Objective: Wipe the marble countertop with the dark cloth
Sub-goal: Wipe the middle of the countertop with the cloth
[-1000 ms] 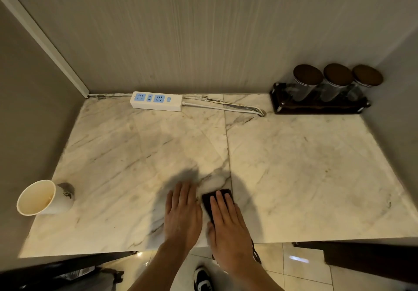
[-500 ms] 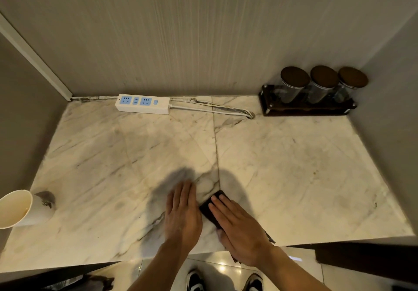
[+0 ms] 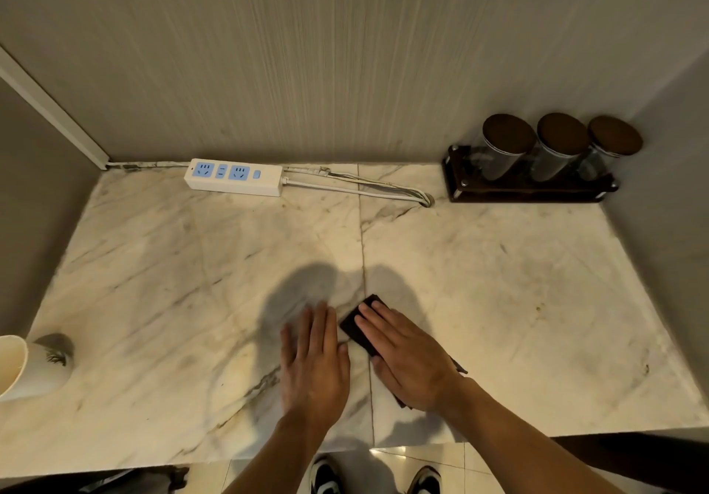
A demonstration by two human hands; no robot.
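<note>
The marble countertop (image 3: pixel 518 301) is white with grey veins and a seam down its middle. A dark folded cloth (image 3: pixel 355 323) lies near the front edge, just right of the seam. My right hand (image 3: pixel 410 359) lies flat on top of it, fingers straight and angled to the upper left, covering most of the cloth. Its far corner and a bit at the wrist side still show. Beside it, left of the seam, my left hand (image 3: pixel 314 359) rests flat on the bare marble with fingers together, holding nothing.
A white power strip (image 3: pixel 234 177) with its cable (image 3: pixel 364 188) lies along the back wall. A dark rack with three lidded glass jars (image 3: pixel 537 156) stands at the back right corner. A paper cup (image 3: pixel 27 369) lies on its side at the left edge. Walls enclose three sides.
My right hand has turned from pointing straight ahead to angling left, rotating the cloth under it and sliding slightly right. The left hand stays flat in place. The camera view shifted left.
</note>
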